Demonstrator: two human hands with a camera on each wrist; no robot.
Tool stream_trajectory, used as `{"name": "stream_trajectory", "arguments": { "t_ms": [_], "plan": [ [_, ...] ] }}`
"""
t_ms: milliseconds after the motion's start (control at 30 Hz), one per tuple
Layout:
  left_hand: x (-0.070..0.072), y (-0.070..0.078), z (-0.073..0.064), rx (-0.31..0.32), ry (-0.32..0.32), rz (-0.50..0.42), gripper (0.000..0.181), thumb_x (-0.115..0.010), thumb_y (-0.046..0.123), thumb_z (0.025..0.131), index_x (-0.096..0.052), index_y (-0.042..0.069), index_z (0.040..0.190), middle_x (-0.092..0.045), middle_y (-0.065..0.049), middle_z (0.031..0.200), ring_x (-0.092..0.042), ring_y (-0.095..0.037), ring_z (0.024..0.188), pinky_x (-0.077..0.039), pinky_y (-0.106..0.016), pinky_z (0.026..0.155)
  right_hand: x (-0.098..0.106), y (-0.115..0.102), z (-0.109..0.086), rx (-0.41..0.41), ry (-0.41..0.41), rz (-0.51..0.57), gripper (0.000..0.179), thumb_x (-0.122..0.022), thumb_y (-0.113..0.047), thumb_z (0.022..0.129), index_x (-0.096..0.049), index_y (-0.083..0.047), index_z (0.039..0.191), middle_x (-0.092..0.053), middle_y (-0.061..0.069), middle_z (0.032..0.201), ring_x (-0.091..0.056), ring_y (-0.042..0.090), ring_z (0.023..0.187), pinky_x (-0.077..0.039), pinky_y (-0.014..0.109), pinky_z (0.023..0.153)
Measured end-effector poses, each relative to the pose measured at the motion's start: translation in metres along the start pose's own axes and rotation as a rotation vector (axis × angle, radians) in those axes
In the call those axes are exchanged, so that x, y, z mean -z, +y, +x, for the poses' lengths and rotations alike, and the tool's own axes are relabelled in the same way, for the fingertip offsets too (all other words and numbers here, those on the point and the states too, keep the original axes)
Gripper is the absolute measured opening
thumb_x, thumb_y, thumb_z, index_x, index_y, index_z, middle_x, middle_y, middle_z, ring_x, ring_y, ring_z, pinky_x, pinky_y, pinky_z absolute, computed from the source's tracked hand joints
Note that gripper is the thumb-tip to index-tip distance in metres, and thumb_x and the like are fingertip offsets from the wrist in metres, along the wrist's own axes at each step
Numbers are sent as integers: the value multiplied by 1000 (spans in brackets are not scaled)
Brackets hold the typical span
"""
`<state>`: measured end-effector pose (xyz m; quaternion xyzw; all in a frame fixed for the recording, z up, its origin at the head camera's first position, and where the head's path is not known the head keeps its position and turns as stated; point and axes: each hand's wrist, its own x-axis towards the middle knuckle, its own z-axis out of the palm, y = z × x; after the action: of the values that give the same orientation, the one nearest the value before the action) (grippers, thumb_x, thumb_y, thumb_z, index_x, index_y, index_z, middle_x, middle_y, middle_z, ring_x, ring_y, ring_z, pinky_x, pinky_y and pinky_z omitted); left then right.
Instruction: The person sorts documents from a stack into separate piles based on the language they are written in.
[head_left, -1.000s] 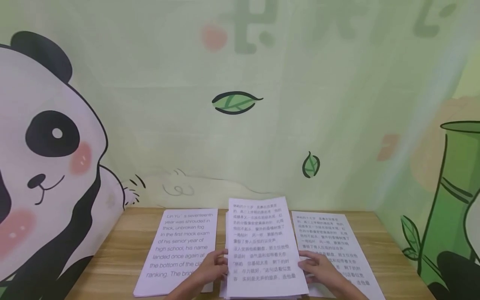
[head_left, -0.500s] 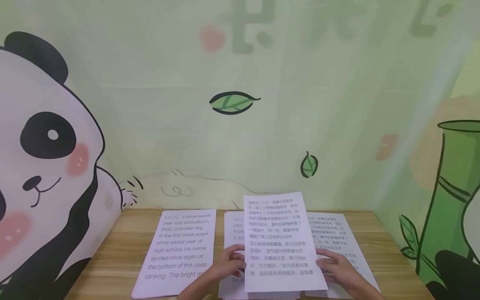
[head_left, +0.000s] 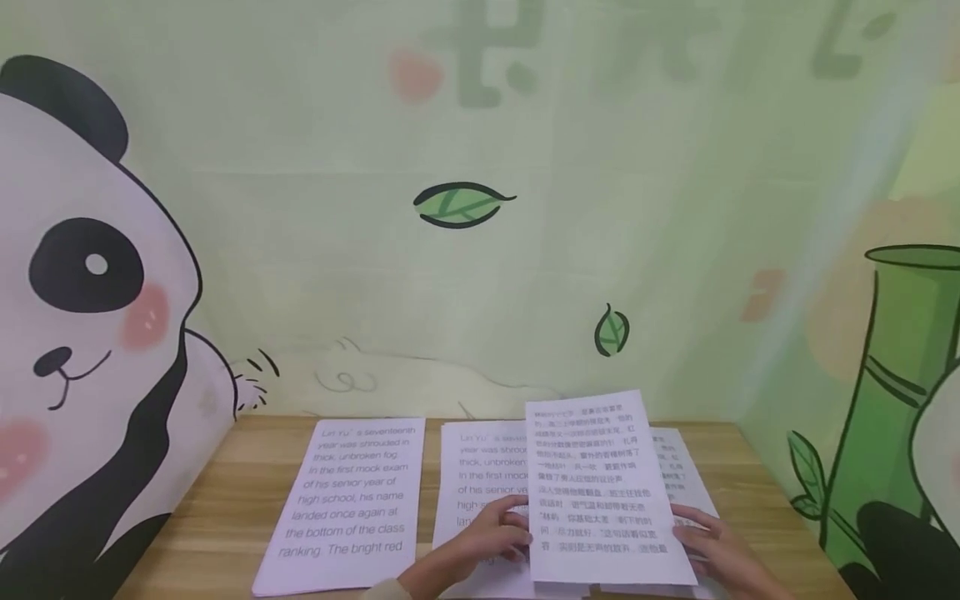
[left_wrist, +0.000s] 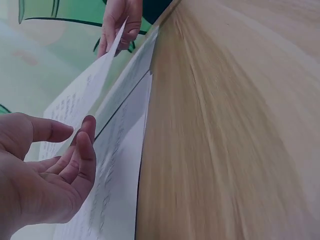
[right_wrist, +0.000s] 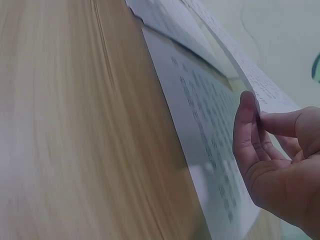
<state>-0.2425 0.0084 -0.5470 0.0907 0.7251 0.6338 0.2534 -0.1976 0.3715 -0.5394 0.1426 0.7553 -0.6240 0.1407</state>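
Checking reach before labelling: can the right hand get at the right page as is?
Probably not as is: the right hand pinches the edge of the raised sheet. If it let go, likely yes: the right page lies face up below it, only partly hidden by the sheet in the head view.

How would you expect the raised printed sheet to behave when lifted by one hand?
The raised sheet will probably flop, as it bows in the right wrist view. It is likely light, its edge looking very thin.
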Motion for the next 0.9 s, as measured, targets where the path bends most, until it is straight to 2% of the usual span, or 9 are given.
{"name": "stream_trajectory", "arguments": {
  "t_ms": [133, 200, 300, 367, 467, 600, 700, 900],
  "plan": [
    [-17, 2, 12, 13, -7, 2, 65, -66, 3, 85, -49, 1, 147, -72, -5, 96, -70, -13, 78, -57, -26, 67, 16, 5, -3, -34, 41, -37, 71, -64, -29, 101, -32, 5, 154, -69, 17, 123, -69, 24, 105, -59, 42, 89],
    [-25, 5, 16, 22, -7, 5, 64, -66, 3, 85, -49, 2, 147, -72, -5, 97, -70, -13, 78, -58, -27, 68, 23, 7, -4, -30, 37, -52, 72, -63, -29, 101, -30, 6, 155, -68, 19, 126, -68, 24, 107, -59, 43, 90],
    [-35, 9, 23, 26, -17, 14, 64, -66, 4, 85, -49, 3, 147, -72, -5, 97, -70, -14, 79, -59, -28, 70, 37, 9, -6, -34, 29, -24, 73, -64, -29, 101, -29, 5, 156, -69, 14, 123, -67, 23, 106, -58, 41, 89],
    [-41, 11, 27, 23, -26, 12, 64, -66, 4, 86, -50, 4, 147, -71, -5, 97, -70, -14, 78, -59, -29, 70, 49, 9, -7, -17, -19, -10, 75, -62, -29, 102, -26, 6, 156, -71, 10, 121, -67, 20, 106, -58, 40, 89],
    [-51, 12, 31, 12, -39, 5, 63, -66, 3, 85, -51, 4, 146, -71, -4, 95, -70, -14, 77, -59, -28, 68, 67, 11, -9, 20, -137, -7, 75, -56, -29, 105, -18, 11, 156, -71, 2, 120, -67, 17, 107, -57, 37, 90],
    [-60, 14, 36, 8, -59, 9, 61, -66, 3, 86, -53, 4, 145, -74, -4, 95, -72, -14, 77, -59, -28, 69, 87, 15, -9, 57, -274, -8, 70, -48, -27, 109, -14, 14, 155, -71, -2, 120, -68, 16, 108, -57, 37, 92],
    [-67, 14, 38, 0, -74, -3, 60, -65, 1, 87, -51, 2, 145, -75, -7, 97, -73, -15, 76, -59, -27, 69, 93, 18, -8, 41, -273, 5, 68, -51, -24, 107, -19, 13, 155, -72, -2, 118, -69, 18, 107, -58, 40, 91],
    [-76, 14, 39, -17, -82, -34, 58, -63, 0, 90, -48, -3, 146, -76, -10, 100, -71, -11, 71, -56, -24, 64, 92, 21, -7, 15, -164, -66, 69, -56, -25, 105, -25, 13, 153, -73, 6, 117, -71, 25, 106, -59, 46, 89]
  ]
}}
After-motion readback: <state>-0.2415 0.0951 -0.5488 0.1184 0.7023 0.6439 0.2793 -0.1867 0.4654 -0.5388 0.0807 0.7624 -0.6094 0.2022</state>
